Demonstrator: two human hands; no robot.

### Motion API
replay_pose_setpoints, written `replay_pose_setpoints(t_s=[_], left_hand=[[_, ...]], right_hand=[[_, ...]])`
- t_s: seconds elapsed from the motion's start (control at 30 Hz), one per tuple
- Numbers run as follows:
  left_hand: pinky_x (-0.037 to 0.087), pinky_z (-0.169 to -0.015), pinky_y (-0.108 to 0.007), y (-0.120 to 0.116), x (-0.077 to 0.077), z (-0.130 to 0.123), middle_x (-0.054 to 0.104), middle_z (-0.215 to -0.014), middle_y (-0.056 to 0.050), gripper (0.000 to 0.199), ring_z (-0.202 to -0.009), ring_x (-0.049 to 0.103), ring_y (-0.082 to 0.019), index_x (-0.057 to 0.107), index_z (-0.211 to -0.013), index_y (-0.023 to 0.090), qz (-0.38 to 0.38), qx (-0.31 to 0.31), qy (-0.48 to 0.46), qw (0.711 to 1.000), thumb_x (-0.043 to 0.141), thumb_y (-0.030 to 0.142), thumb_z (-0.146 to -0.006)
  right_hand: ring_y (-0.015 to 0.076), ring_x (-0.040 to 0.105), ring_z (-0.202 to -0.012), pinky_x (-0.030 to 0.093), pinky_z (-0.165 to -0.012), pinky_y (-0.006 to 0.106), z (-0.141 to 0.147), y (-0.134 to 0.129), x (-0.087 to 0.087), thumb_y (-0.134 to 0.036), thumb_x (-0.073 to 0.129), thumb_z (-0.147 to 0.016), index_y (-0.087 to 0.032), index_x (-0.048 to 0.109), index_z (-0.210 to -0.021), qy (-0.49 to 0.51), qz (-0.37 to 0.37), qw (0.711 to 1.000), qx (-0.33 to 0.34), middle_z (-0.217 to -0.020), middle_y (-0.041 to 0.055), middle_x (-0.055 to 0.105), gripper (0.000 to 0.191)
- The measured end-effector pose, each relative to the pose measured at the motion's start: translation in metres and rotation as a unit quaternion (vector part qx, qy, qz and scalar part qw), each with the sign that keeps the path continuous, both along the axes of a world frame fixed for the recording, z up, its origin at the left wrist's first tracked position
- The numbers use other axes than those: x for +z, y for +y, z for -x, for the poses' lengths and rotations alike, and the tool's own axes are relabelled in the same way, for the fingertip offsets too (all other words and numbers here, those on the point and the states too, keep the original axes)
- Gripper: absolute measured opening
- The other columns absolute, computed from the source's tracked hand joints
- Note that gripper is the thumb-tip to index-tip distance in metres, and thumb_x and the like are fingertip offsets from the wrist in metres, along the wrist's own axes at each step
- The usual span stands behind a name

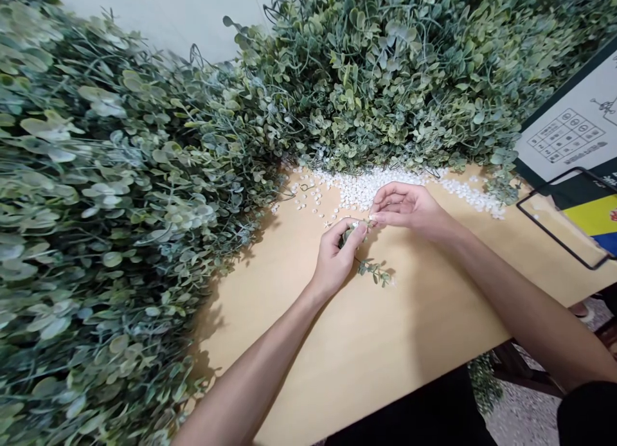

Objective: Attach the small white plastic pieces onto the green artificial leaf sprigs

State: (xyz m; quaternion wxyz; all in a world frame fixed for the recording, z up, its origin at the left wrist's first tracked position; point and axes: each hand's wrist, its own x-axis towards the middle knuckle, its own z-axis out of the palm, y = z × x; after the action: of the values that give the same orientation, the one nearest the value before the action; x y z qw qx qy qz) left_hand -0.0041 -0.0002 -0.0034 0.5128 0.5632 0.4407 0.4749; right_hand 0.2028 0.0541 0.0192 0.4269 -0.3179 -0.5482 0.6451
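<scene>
Your forearms [270,362] converge mid-frame, where your left hand [336,250] pinches a sprig [371,269] trailing toward lower right, with your right hand [414,208] just to the left one's upper right, fingertips [380,219] narrowed, holding what cannot be told.

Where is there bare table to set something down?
Bare table shows between your left forearm and right forearm, nearer you than the sprig; between right forearm and wire frame; and between left forearm and foliage. Foliage crowds the left and back; white bits crowd the table just beyond your hands.
</scene>
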Motion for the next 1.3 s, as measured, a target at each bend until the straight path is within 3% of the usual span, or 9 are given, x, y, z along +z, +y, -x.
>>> replay_pose_setpoints(t_s=[1.03, 1.3], left_hand=[[0.031, -0.058, -0.029, 0.000, 0.001, 0.000, 0.053, -0.071, 0.001, 0.035, -0.061, 0.038, -0.012, 0.069, -0.086, 0.018, 0.019, 0.000, -0.002, 1.000, 0.068, 0.052, -0.096], [0.030, -0.058, -0.029, 0.000, 0.003, -0.002, 0.047, -0.067, 0.003, 0.037, -0.061, 0.036, -0.012, 0.067, -0.082, 0.019, 0.014, 0.008, 0.004, 1.000, 0.068, 0.053, -0.096]], right_hand=[[0.0156, 0.074, -0.086, 0.062, -0.084, 0.030, 0.000, -0.001, 0.006, -0.025, 0.099, -0.065, -0.020, 0.073, -0.097, -0.007, 0.005, 1.000, 0.002, -0.092, 0.0013, 0.076, 0.042], [0.0158, 0.075, -0.085, 0.063, -0.083, 0.030, -0.001, -0.003, 0.010, -0.026, 0.100, -0.065, -0.018, 0.073, -0.092, -0.009, -0.015, 1.000, 0.003, -0.090, 0.0022, 0.078, 0.040]])
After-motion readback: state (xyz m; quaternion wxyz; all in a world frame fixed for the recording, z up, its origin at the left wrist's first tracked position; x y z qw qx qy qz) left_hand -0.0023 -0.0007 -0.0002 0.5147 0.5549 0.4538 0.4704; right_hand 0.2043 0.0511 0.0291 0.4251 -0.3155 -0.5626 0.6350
